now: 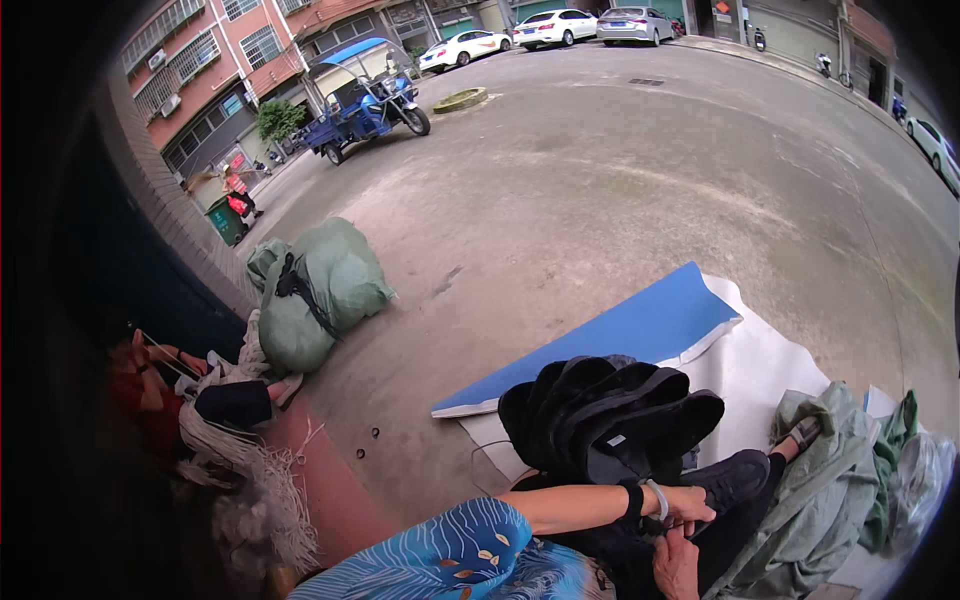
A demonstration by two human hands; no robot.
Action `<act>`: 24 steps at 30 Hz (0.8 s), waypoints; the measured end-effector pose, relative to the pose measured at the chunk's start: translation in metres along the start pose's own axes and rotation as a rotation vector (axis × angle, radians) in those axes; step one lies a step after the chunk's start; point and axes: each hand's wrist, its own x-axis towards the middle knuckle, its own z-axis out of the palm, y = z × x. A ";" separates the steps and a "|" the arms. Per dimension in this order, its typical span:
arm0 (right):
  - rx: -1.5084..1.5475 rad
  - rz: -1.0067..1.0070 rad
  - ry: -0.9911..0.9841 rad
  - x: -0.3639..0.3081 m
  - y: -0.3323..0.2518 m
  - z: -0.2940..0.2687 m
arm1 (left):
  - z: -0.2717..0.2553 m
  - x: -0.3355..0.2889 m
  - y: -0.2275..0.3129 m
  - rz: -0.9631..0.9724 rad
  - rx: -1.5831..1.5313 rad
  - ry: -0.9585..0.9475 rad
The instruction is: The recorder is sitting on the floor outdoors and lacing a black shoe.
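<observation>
Head view: left hand at black shoe, fingers curled, grip unclear
Right hand: fingers bent, hold unclear
Shoe cluster: close by

Concrete paving, parked sedans, a blue cargo tricycle and a red-walled building indicate an outdoor, street-side setting.

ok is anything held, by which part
Seemingly the black shoe, by its near end, in the left hand; for the right hand, I can't tell.
</observation>
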 end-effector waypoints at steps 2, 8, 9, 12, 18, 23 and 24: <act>-0.109 -0.029 -0.042 0.006 -0.007 0.006 | 0.008 0.000 -0.008 0.122 0.117 0.106; 0.110 0.245 -0.041 0.001 0.024 -0.039 | 0.014 -0.004 -0.024 0.483 0.350 0.541; -0.076 0.215 0.184 -0.002 0.032 -0.043 | 0.011 -0.006 -0.022 0.394 0.313 0.425; -0.376 0.068 0.261 0.010 0.059 -0.046 | 0.010 -0.016 -0.020 0.455 0.502 0.444; -0.372 0.007 0.126 0.022 0.089 -0.039 | 0.011 -0.022 -0.023 0.384 0.570 0.466; -0.330 -0.070 0.219 0.033 0.094 -0.030 | 0.010 -0.016 -0.029 0.418 0.579 0.555; -0.326 -0.148 0.277 0.036 0.094 -0.029 | 0.009 -0.015 -0.030 0.415 0.567 0.548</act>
